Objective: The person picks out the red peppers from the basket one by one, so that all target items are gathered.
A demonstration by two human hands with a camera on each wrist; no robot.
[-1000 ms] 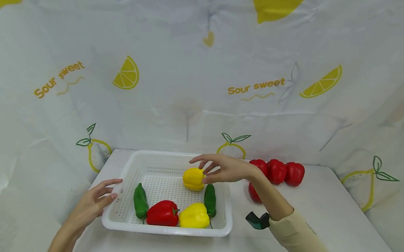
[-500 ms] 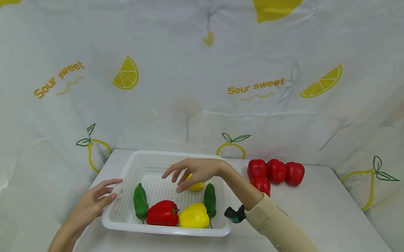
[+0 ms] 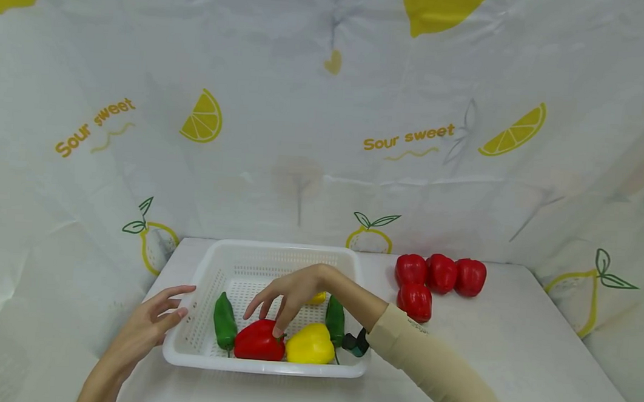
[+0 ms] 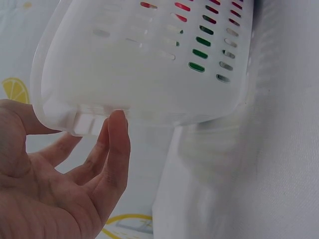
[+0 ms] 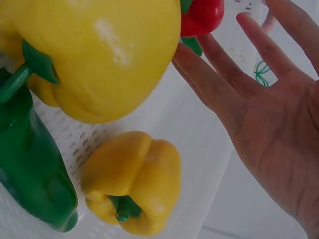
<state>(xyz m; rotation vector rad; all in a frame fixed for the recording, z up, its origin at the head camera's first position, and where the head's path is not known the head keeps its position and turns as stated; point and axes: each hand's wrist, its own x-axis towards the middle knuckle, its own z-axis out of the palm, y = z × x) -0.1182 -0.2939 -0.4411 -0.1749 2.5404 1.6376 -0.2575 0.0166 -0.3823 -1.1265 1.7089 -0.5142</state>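
A white perforated plastic basket (image 3: 182, 359) stands on the table, and my left hand (image 3: 143, 322) holds its left rim, fingertips against the wall in the left wrist view. Over the basket, my right hand (image 3: 290, 293) has its fingers spread and pointing down; its thumb overlaps a red bell pepper (image 3: 257, 343) in the head view. Nothing is between its fingers. Beside that pepper lies a large yellow bell pepper (image 3: 310, 345). A green pepper (image 3: 224, 320) rests at the left, another green pepper (image 3: 334, 320) at the right. The smaller yellow bell pepper (image 5: 134, 179) is mostly hidden behind my right hand in the head view.
Several red bell peppers (image 3: 441, 273) sit grouped on the white table (image 3: 500, 344) right of the basket. A lemon-printed cloth (image 3: 303, 133) hangs behind the table and at both sides. My right forearm crosses the basket's right rim.
My right hand has moved left and then down toward the front of the basket, from above the smaller yellow pepper to the red pepper. My left hand and the basket stay in place.
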